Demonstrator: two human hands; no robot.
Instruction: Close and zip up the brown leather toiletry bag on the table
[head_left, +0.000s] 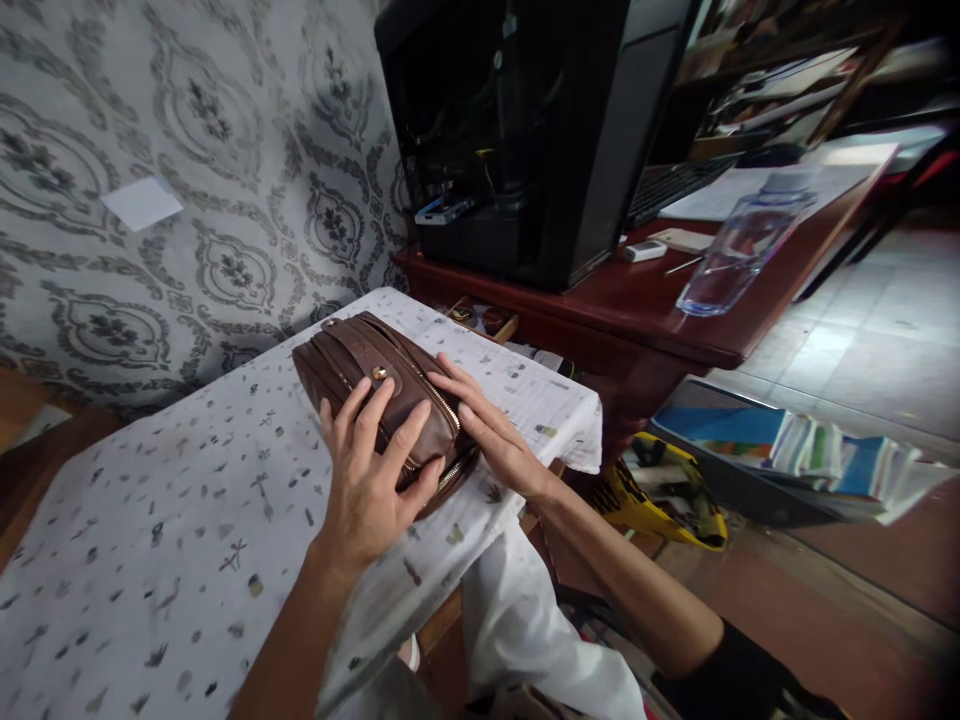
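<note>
A brown leather zip pouch [420, 418] with gold zippers lies on a white patterned cloth [255, 470] over a table. A strap fixed by a gold snap [380, 373] runs across its top. My left hand [367, 480] rests on the pouch's near left part, fingers spread, with the fingertips close to the snap. Along the right side of the pouch, beside the zipper, lies my right hand [491, 425] with its fingers stretched out flat. Neither hand is wrapped around the pouch. The pouch's underside is hidden.
A black computer case [517, 150] stands on a dark red desk [645, 310]. Near the desk's right edge is a clear bottle [739, 250]. Below are a yellow bag [675, 490] and a bin of books [795, 450]. Patterned wallpaper [225, 140] borders the left.
</note>
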